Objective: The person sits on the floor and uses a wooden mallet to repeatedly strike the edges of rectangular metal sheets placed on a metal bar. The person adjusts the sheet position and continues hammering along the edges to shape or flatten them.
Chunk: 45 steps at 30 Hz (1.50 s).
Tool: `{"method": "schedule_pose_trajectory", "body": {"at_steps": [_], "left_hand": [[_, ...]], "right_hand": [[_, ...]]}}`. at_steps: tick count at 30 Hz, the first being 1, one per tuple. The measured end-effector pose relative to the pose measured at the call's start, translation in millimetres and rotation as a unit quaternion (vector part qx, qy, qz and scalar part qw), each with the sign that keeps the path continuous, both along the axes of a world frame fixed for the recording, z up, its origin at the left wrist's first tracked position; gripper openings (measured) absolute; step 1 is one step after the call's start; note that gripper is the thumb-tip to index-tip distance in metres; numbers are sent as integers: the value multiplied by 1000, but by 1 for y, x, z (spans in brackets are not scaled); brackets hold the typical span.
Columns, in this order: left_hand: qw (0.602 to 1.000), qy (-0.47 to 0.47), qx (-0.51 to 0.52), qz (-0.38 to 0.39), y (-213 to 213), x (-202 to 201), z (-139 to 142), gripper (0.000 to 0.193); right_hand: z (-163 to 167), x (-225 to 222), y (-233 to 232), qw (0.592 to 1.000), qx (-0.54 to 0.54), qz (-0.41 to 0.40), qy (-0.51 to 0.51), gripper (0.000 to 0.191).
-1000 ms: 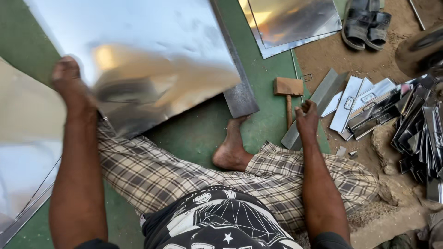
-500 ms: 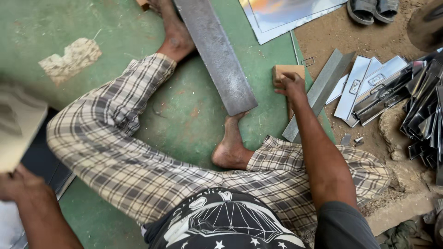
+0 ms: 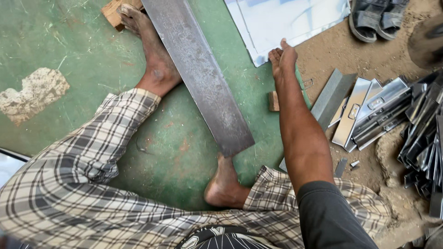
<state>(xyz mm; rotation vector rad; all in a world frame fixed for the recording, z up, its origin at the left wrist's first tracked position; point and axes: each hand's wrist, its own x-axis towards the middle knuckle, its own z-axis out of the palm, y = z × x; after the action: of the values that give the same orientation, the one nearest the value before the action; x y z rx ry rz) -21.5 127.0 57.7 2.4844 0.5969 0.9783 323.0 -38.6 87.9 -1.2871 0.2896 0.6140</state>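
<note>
Head view: right hand (image 3: 282,57) reaches forward, fingers together and fairly flat, resting at the corner of a shiny metal sheet (image 3: 295,20) lying on the green floor (image 3: 83,50); can't tell if it grips the edge. Sheet is thin, bright, reflective, one visible. Left hand out of view. One long dull grey steel bar (image 3: 198,74) lies diagonally between two bare feet. One wooden block (image 3: 274,101), mostly hidden under the forearm. Two sandals (image 3: 376,18) top right. Pile of folded metal sections (image 3: 383,110) on the dirt, probably over ten.
</note>
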Motion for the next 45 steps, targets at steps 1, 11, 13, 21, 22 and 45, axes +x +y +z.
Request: {"method": "schedule_pose_trajectory", "body": {"at_steps": [1,11,13,21,22,45], "left_hand": [[1000,5,11,-4,12,24,-12,95],[999,40,9,15,41,62,-35,135],[999,38,3,16,43,64,-43,135],[999,39,26,17,52,56,-79,136],[999,41,28,21,51,58,-72,136],[951,-16,-196,239,-117,-158,170,49]], "right_hand": [[2,3,7,1000,-16,-9,-1,61],[-31,62,13,987,10,-95,133,55],[-39,70,14,989,53,-80,115,50],[-28,45,55,721,-362,287,-517,21],[-24,37,59,693,-398,315,-511,20],[143,9,51,570,-411,581,-411,40]]}}
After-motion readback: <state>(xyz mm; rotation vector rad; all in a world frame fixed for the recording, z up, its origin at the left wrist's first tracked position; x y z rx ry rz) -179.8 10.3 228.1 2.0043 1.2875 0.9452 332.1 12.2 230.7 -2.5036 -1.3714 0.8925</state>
